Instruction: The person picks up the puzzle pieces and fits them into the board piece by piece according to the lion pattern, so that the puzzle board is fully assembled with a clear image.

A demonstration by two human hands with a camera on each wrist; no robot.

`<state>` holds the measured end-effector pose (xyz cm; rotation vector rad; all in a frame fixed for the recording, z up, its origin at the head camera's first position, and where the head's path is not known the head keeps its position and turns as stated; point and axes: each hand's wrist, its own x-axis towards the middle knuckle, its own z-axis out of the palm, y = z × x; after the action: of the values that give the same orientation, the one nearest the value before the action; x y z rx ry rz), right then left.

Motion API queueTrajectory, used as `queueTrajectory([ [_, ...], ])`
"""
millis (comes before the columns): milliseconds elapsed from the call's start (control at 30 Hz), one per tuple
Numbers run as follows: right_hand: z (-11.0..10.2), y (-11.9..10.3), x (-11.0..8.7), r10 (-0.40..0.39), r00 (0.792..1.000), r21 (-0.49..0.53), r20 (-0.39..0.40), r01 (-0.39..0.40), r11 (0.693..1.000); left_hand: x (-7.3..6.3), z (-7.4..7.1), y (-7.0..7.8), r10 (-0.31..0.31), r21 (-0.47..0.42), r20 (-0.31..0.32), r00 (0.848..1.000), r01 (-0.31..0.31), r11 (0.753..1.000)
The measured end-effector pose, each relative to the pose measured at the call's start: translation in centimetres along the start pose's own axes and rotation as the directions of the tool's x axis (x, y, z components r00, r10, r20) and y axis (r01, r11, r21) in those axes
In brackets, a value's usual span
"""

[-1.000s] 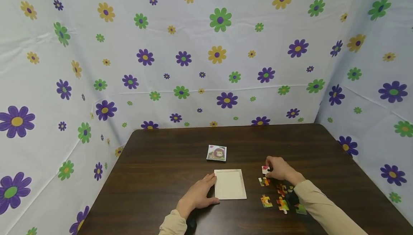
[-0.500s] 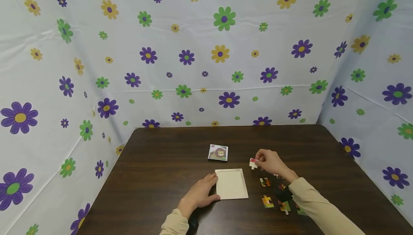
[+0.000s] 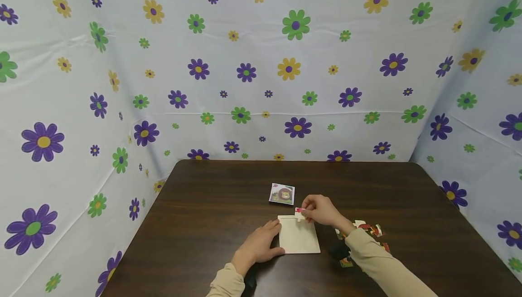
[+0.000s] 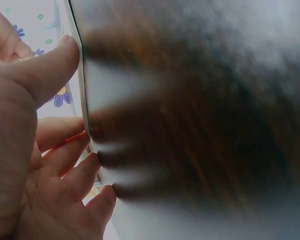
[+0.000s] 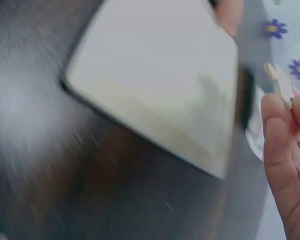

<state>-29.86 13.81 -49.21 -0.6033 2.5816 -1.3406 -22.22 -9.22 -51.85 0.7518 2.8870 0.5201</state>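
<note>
A square, pale puzzle tray [image 3: 299,241] with a low rim lies flat on the dark table. My left hand [image 3: 257,245] rests along its left side, thumb and fingers spread; in the left wrist view the fingertips [image 4: 109,192] meet the table beside the tray's edge [image 4: 81,82]. Between thumb and fingers, my right hand [image 3: 324,211] pinches a white and pink jigsaw piece [image 3: 299,211], which overlaps the tray's far edge in the head view. The right wrist view shows that piece [image 5: 281,84] held up at the fingertips, with the tray [image 5: 155,60] lower and to the left.
A small lion picture card [image 3: 282,194] lies behind the tray. Several loose jigsaw pieces [image 3: 369,229] lie to the right, partly hidden by my right forearm. Flower-printed cloth [image 3: 253,79] hangs behind and at both sides of the brown table [image 3: 204,206].
My right hand has picked up the white and pink jigsaw piece from the loose ones and carried it left, over the tray's far edge. My left hand stays at the tray's side.
</note>
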Motion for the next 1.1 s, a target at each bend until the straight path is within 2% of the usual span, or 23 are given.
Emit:
queueTrajectory([
  [167, 2.5, 0.6, 0.4, 0.016, 0.999, 0.031, 0.032, -0.017, 0.999, 0.2, 0.0, 0.1, -0.002, -0.001, 0.006, 1.0, 0.002, 1.0],
  [267, 3.6, 1.0, 0.4, 0.028, 0.999, 0.04, 0.018, -0.029, 0.999, 0.3, 0.0, 0.3, 0.008, 0.001, 0.007, 1.0, -0.008, 1.0],
  [367, 4.3, 1.1, 0.3, 0.044, 0.999, 0.044, -0.022, -0.043, 0.998, 0.4, 0.1, 0.3, 0.02, 0.001, 0.007, 1.0, -0.02, 1.0],
  [500, 5.0, 1.0, 0.4, 0.026, 0.994, -0.019, -0.102, -0.028, 0.999, 0.4, 0.2, 0.3, 0.031, 0.01, -0.011, 0.999, -0.031, 0.999],
  [600, 5.4, 0.6, 0.6, -0.003, 0.985, -0.099, -0.173, -0.014, 0.995, 0.5, 0.1, 0.1, 0.035, 0.005, -0.025, 0.999, -0.035, 0.999],
  [700, 5.9, 0.3, 0.8, -0.002, 0.973, -0.121, -0.229, -0.027, 0.992, 0.5, 0.2, -0.1, 0.031, -0.014, -0.028, 0.999, -0.031, 0.999],
  [900, 6.8, 0.1, 1.0, 0.022, 0.956, -0.124, -0.292, -0.06, 0.99, 0.3, 0.2, -0.3, 0.021, -0.03, -0.03, 0.999, -0.022, 0.999],
  [1100, 7.5, 0.3, 0.9, 0.004, 0.939, -0.165, -0.344, -0.065, 0.984, 0.2, 0.5, -0.3, 0.019, -0.027, -0.025, 1.0, -0.02, 0.999],
])
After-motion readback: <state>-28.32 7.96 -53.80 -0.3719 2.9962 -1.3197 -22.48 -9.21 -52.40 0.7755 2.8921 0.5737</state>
